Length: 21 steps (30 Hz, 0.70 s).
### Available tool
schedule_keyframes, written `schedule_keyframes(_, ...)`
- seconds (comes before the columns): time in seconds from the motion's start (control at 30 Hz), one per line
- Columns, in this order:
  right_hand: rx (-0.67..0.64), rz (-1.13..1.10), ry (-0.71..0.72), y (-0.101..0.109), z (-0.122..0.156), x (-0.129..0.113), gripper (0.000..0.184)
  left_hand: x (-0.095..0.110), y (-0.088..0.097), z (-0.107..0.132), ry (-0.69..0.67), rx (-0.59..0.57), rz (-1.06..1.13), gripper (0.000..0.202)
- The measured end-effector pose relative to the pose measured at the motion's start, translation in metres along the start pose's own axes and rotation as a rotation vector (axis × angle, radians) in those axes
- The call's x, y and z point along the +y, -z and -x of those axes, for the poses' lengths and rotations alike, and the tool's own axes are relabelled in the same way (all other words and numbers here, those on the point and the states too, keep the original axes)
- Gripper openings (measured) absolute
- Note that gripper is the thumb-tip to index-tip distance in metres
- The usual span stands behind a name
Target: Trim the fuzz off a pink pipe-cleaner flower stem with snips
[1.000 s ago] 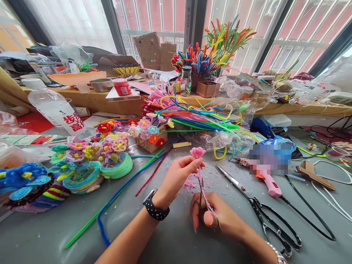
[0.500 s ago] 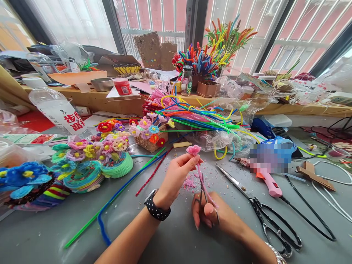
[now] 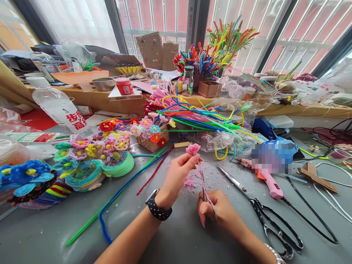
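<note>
My left hand [image 3: 177, 178] pinches a pink pipe-cleaner flower [image 3: 193, 149] just below its fuzzy head and holds it upright over the grey table [image 3: 170, 234]. The thin pink stem [image 3: 202, 180] runs down to my right hand [image 3: 217, 212]. That hand is closed round a pair of small scissors [image 3: 205, 194], whose blades meet the stem. A black watch [image 3: 158, 209] sits on my left wrist. Pink fluff trimmings [image 3: 191, 180] lie on the table under the flower.
Large black-handled scissors [image 3: 264, 216] lie to the right, beside a pink glue gun [image 3: 271, 184] with a black cord. A bundle of coloured pipe cleaners [image 3: 198, 115] lies behind. Finished flower pieces [image 3: 90, 157] and a water bottle [image 3: 59, 110] stand at the left.
The flower head has drifted slightly left and up. My right hand with the small scissors has slid up the stem toward the left hand.
</note>
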State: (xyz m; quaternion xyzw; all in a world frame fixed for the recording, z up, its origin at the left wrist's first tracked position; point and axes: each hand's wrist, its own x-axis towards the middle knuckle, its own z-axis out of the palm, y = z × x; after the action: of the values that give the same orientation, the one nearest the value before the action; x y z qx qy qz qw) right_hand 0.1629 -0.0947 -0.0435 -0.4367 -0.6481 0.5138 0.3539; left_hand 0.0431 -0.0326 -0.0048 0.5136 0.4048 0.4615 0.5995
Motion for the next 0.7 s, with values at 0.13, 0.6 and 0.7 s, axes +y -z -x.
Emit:
schedule_keyframes(0.13, -0.024, 0.007, -0.012, -0.0001, -0.0005, 0.0032, 0.069, -0.0009, -0.0005, -0.0001, 0.002, 0.043, 0.021, 0.018)
schedule_keyframes(0.6, -0.094, 0.009, 0.046, 0.0007, -0.0009, 0.0025, 0.073, -0.0013, -0.0031, 0.0014, -0.022, -0.003, -0.077, 0.021)
schedule_keyframes(0.7, -0.046, -0.002, 0.026, -0.0015, -0.0008, 0.0047, 0.07, -0.0011, -0.0021, 0.0013, -0.022, 0.019, -0.081, 0.022)
